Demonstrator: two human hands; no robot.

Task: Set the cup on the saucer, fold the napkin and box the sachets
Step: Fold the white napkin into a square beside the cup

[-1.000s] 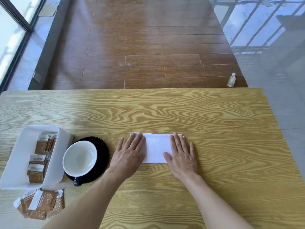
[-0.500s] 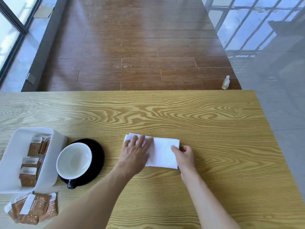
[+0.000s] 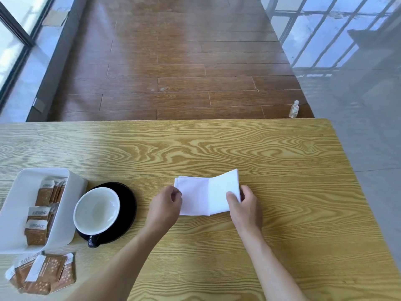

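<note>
A white napkin (image 3: 201, 195), folded into a strip, lies mid-table with its right half raised off the wood. My right hand (image 3: 245, 207) pinches that raised right end. My left hand (image 3: 166, 205) pinches the napkin's left edge against the table. A cup (image 3: 96, 210), white inside with a black handle, stands on a black saucer (image 3: 128, 205) to the left. At the far left a white box (image 3: 19, 205) holds several brown sachets (image 3: 44, 193). More brown sachets (image 3: 43, 272) lie loose on the table in front of the box.
The wooden table (image 3: 238, 148) ends at a far edge and a right edge, with brown floorboards and grey tiles beyond. A small clear bottle (image 3: 294, 109) stands on the floor past the far right corner.
Both hands went from lying flat on the napkin to pinching its ends. My right hand has lifted the right end up and leftward, so that half stands off the table.
</note>
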